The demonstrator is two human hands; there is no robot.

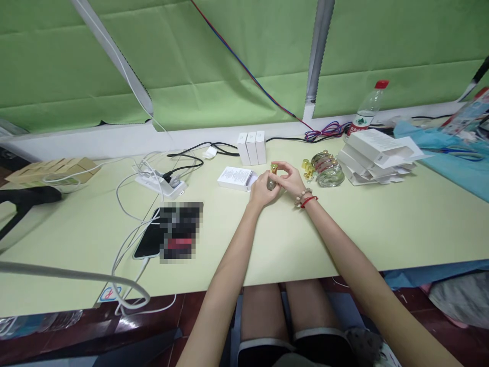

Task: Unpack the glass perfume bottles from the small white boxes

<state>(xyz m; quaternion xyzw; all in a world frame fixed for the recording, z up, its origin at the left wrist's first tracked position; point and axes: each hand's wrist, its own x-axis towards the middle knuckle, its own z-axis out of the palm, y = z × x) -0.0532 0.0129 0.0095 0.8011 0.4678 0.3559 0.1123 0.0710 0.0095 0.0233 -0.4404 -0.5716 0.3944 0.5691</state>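
Note:
Above the middle of the table, my left hand (262, 190) is closed around a small glass bottle with a gold top (273, 170), which looks like a perfume bottle. The fingers of my right hand (290, 179) are curled against its gold upper part. Most of the bottle is hidden by my fingers. Just left of my hands lies a white carton (234, 178) with printed text, its flap end towards me. To the right sit several gold caps (306, 166) beside some rounded glass bottles (329, 171) in a cluster.
Three white boxes (251, 148) stand upright at the back. A messy stack of white cartons (378, 155) lies at right, before a red-capped water bottle (369, 109). At left are a power strip (162, 186), white cables, a phone (148, 239) and a brown carton (53, 171).

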